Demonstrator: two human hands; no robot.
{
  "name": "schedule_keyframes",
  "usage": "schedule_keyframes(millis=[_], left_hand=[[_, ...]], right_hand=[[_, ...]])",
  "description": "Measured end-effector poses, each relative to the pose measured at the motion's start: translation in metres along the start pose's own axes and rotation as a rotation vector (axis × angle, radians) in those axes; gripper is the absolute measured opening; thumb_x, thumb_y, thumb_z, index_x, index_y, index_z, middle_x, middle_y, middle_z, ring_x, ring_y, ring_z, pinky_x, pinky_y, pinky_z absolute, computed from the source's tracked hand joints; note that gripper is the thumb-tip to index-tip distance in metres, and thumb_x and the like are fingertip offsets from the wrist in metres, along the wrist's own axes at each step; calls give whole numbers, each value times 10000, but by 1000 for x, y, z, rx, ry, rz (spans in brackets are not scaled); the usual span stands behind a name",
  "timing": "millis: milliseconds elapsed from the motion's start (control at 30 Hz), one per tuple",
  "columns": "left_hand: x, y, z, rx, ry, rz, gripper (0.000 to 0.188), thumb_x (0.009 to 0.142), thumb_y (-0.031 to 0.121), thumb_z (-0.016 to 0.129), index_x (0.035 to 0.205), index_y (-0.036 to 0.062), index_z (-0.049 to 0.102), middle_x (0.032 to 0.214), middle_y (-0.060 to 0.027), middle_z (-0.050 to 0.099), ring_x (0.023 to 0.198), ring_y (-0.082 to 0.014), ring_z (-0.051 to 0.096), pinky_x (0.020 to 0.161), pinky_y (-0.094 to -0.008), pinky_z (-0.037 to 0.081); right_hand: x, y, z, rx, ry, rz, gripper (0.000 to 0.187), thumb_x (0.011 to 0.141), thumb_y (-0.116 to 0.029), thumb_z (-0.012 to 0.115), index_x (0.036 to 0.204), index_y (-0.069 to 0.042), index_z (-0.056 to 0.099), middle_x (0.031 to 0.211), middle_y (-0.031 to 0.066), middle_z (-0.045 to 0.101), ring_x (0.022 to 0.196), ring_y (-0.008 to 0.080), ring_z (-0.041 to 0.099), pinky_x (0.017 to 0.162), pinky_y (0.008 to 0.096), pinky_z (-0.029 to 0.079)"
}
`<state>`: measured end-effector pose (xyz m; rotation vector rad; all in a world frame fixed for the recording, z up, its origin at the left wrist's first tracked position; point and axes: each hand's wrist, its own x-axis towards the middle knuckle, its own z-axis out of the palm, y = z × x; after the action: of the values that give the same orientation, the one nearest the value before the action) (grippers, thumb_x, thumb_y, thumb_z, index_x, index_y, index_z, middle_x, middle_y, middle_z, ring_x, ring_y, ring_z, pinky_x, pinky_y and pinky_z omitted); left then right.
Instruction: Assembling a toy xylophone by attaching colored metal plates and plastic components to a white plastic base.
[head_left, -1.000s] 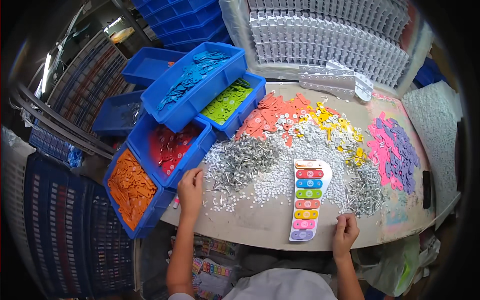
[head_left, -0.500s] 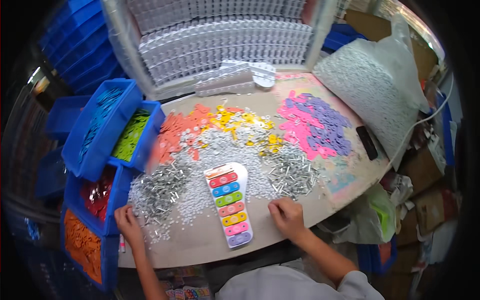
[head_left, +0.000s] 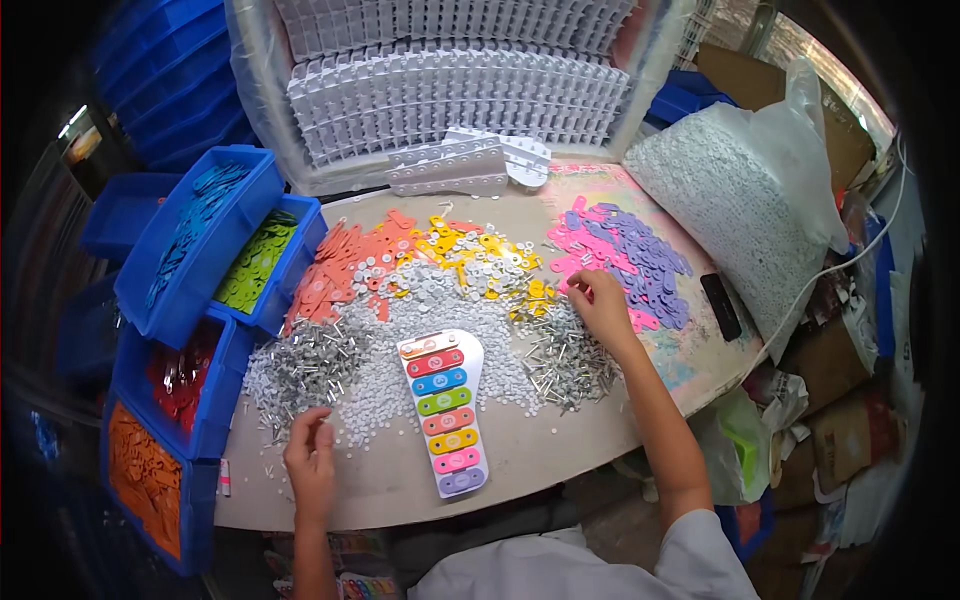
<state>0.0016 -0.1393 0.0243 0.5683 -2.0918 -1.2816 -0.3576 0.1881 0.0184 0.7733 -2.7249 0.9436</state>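
Note:
A toy xylophone (head_left: 445, 415), a white base with a row of coloured bars, lies on the table (head_left: 560, 440) between my hands. My right hand (head_left: 603, 310) hovers at the far side of the right pile of metal pins (head_left: 565, 362), close to the pink bars (head_left: 585, 238). Its fingers are curled toward the thumb; anything between them is too small to make out. My left hand (head_left: 312, 465) is just in front of the left pin pile (head_left: 310, 362), left of the xylophone. Its fingers are bent together, and what they hold, if anything, is hidden.
White washers (head_left: 385, 400) spread behind the xylophone, with salmon bars (head_left: 345, 262), yellow bars (head_left: 455, 240) and purple bars (head_left: 655, 265) farther back. Blue bins (head_left: 232, 400) of bars line the left. A phone (head_left: 720, 306) and a large bag (head_left: 745, 170) of white pieces are right.
My right hand has moved away from me, from the table's front to the far side of the right pin pile. My left hand has shifted right, toward the xylophone.

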Motion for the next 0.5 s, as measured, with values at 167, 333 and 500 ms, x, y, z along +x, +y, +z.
schedule_keyframes(millis=[167,333,500], left_hand=[[-2,-2,14,-259,-129,-230,97,1021,66,664,1106,21,668,823,11,620,662,-63,545,575,-226,440],[19,11,30,-549,-322,-478,137,1020,130,677,1060,1,702,819,-55,693,708,-117,663,568,-239,510],[43,8,48,-691,-440,-568,203,1023,148,672,1137,-17,702,896,-77,724,739,-126,696,561,-228,518]], right_hand=[[6,22,17,98,22,-29,125,891,-93,717,978,-4,706,851,130,693,757,255,655,721,379,523],[-2,15,9,117,97,26,76,961,-71,651,1006,-10,653,883,87,703,766,188,635,723,342,514],[-23,-64,15,460,111,51,59,1061,-64,536,1053,-28,581,853,41,653,737,111,585,665,270,474]])
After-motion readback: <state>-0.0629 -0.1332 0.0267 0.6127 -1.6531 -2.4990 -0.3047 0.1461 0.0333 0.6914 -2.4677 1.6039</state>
